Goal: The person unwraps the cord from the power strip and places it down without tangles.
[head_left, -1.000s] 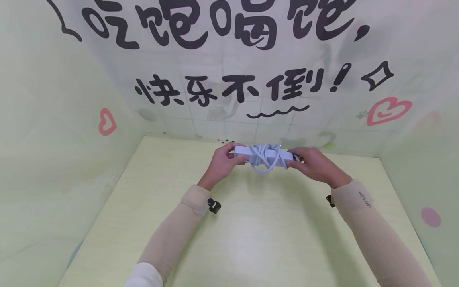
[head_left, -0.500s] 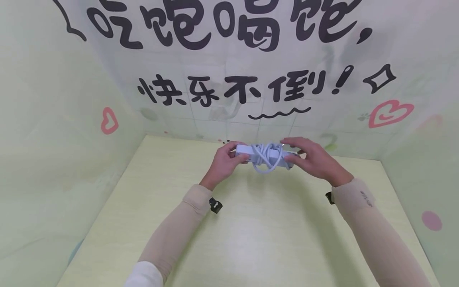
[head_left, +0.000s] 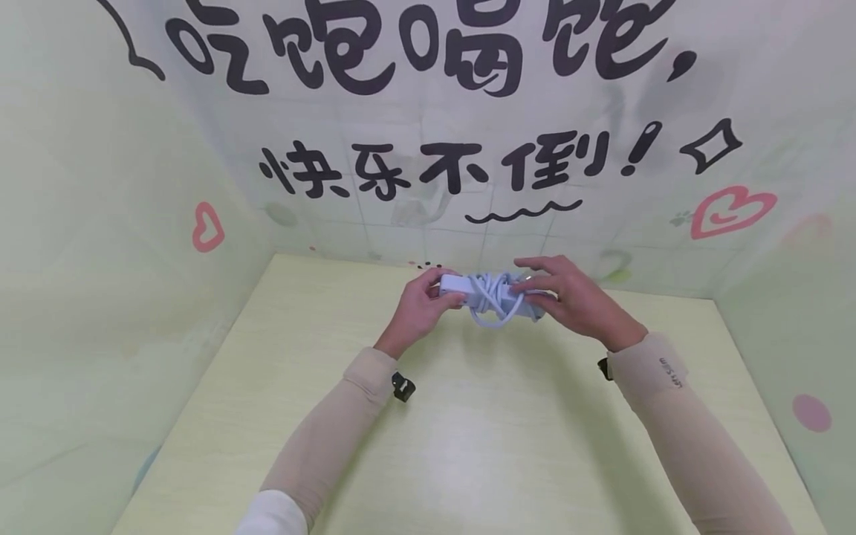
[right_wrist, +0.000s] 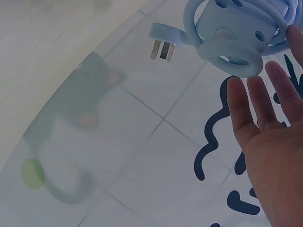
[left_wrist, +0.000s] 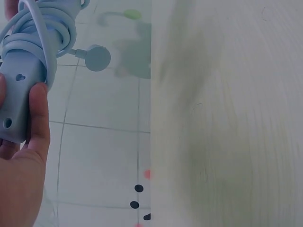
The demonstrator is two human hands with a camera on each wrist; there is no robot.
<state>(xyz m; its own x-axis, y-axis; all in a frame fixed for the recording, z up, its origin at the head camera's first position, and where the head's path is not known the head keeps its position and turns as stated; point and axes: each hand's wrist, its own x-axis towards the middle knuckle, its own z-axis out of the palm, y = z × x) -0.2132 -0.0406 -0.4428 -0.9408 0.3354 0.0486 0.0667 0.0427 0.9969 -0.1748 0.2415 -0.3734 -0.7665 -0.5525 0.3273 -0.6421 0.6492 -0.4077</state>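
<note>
The back wall [head_left: 401, 111] loomed over everything, dark lettering [head_left: 455, 174] across it. Below it spread the pale table [head_left: 455, 446], its far edge against the wall. Two arms in beige sleeves reached across, the left sleeve [head_left: 321, 446] slanting inward from one side, the right sleeve [head_left: 695, 438] from the other.

Between them, over the far part of the table and close to the wall, a pale power strip [head_left: 461, 285] was held up. Its long axis ran crosswise, roughly along the wall, one end pointing to the person's left and the other to the right, that right end dipping a little.

The left hand [head_left: 416, 316] gripped the left end, thumb along one edge and fingers round the other. The right hand [head_left: 588, 308] was by the right end, its fingers extended and spread apart, at least one touching the wrapped part.

A cord [left_wrist: 46, 42] of the same pale colour wound round the strip's middle, one loop drooping below. A small black device [head_left: 402, 386] sat at the left wrist. The plug [right_wrist: 165, 34] stuck out sideways from the coils, bare prongs [right_wrist: 164, 51] showing. Smallest were the holes [left_wrist: 7, 122] in one face of the strip.
</note>
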